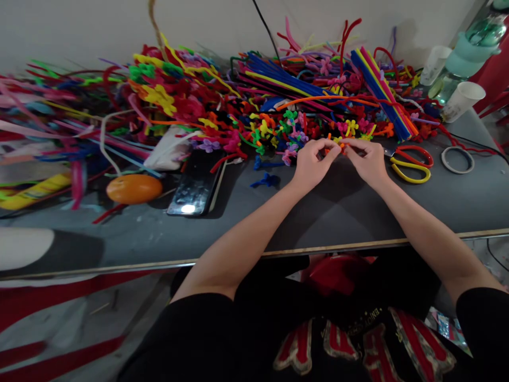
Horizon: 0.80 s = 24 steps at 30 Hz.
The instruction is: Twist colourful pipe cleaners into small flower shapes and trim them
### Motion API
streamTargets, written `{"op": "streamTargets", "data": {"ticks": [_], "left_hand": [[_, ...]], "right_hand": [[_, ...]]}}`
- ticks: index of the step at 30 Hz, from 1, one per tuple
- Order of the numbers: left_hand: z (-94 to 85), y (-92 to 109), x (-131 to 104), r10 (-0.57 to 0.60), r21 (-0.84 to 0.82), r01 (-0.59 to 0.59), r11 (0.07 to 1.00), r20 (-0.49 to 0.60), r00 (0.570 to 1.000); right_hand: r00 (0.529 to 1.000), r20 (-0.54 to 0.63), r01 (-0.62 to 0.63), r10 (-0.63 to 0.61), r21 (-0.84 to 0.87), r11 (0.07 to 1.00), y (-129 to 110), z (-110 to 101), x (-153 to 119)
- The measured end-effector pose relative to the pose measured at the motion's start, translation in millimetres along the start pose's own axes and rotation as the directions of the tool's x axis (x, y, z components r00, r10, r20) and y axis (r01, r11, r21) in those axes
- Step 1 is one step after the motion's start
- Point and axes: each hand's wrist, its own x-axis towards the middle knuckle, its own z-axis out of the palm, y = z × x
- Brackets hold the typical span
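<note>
My left hand [316, 163] and my right hand [369, 160] meet over the table, thumbs and fingers pinched close together. Between their fingertips is a small orange pipe cleaner piece [343, 146], partly covered by the fingers. Just beyond the hands lie several small pipe cleaner flowers, among them a yellow flower [351, 127] and a purple-pink flower [289, 155]. A blue twisted pipe cleaner piece [267, 180] rests left of my left hand. Scissors [413, 172] with red and yellow handles lie beside my right hand, their blades partly hidden.
Heaped pipe cleaners line the wall, with a straight bundle [384, 95] at right. A phone [194, 183] and an orange oval object [134, 189] lie at left. A grey ring [457, 160], paper cup [464, 101] and bottle [463, 58] are at right. The table edge [338, 248] runs below my forearms.
</note>
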Motion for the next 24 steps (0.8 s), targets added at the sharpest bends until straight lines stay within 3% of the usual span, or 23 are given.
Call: {"op": "streamTargets", "data": {"ticks": [3, 5, 13, 17, 24], "left_hand": [[-5.4, 5, -2, 0.192, 0.216, -0.186, 0.958, -0.004, 0.981], [-5.0, 5, -4, 0.256, 0.312, -0.246, 0.918, 0.011, 0.967], [-0.6, -1, -7, 0.294, 0.436, -0.257, 0.862, -0.017, 0.956], [0.7, -2, -7, 0.294, 0.465, -0.242, 0.852, -0.042, 0.955], [5.7, 2, -9, 0.228, 0.439, -0.163, 0.884, -0.099, 0.969]], "right_hand": [[0.992, 0.040, 0.122, -0.117, -0.170, 0.978, 0, -1, -1], [0.984, 0.067, 0.179, -0.167, -0.263, 0.948, 1, 0, -3], [0.977, 0.083, 0.214, -0.197, -0.399, 0.892, -1, -1, -5], [0.986, 0.050, 0.166, -0.159, -0.325, 0.931, 0, -1, -4], [0.999, 0.005, -0.034, 0.034, 0.027, 0.999, 16, 10, 1]]}}
